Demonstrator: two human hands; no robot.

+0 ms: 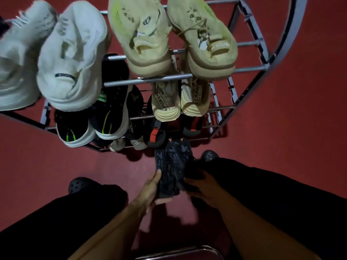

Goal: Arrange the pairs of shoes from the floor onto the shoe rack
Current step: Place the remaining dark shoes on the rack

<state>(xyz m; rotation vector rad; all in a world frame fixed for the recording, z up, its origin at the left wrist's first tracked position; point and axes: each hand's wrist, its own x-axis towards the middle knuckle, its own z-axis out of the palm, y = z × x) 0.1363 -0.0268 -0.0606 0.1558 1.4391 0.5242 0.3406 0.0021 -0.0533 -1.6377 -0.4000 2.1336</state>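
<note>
The person holds a dark pair (173, 166) of shoes low in front of the rack (148, 80), soles together, probably so both go on as one unit. The left hand (150, 188) is closed around the heel end on one side, thumb along the sole, and the right hand (201, 186) is wrapped on the other side, fingers partly hidden. Toes point at the bottom tier beside the red-trimmed pair (157, 136), seemingly the only free slot, since the white pair (71, 57) and tan pair (146, 34) fill the top.
</note>
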